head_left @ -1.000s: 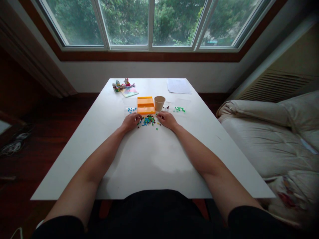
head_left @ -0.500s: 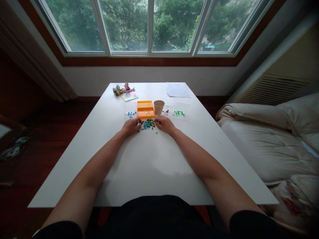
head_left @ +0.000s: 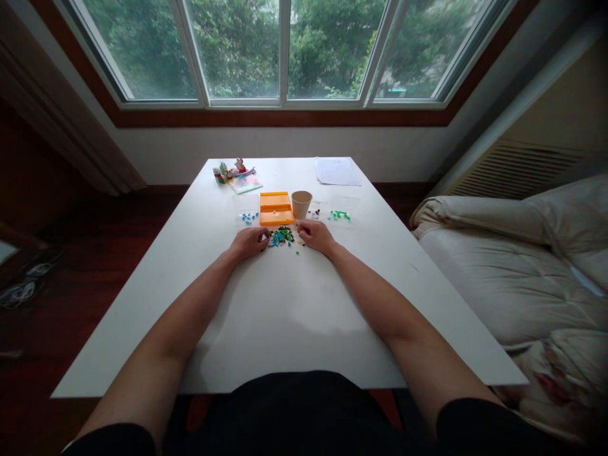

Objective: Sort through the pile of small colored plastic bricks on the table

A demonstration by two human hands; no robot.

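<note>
A small heap of mixed coloured beads [head_left: 283, 237] lies on the white table [head_left: 285, 316]. My left hand [head_left: 249, 242] rests at the heap's left side with its fingers curled and the tips touching the beads. At the heap's right side my right hand [head_left: 316, 235] is curled the same way. The fingertips are too small to show whether either hand pinches a bead. Just behind the heap stand an orange box [head_left: 276, 208] and a tan paper cup [head_left: 301, 204].
Clear bags lie flat beside the box: one with blue beads [head_left: 248, 216] on the left, one with green beads [head_left: 341, 215] on the right. At the far edge are small toy figures [head_left: 228, 170], a colourful card [head_left: 246, 183] and white papers [head_left: 335, 171]. A bed [head_left: 513, 266] adjoins the table's right side.
Both hands have drawn closer together around the bead heap, which is now more tightly bunched. The view has tilted slightly downward.
</note>
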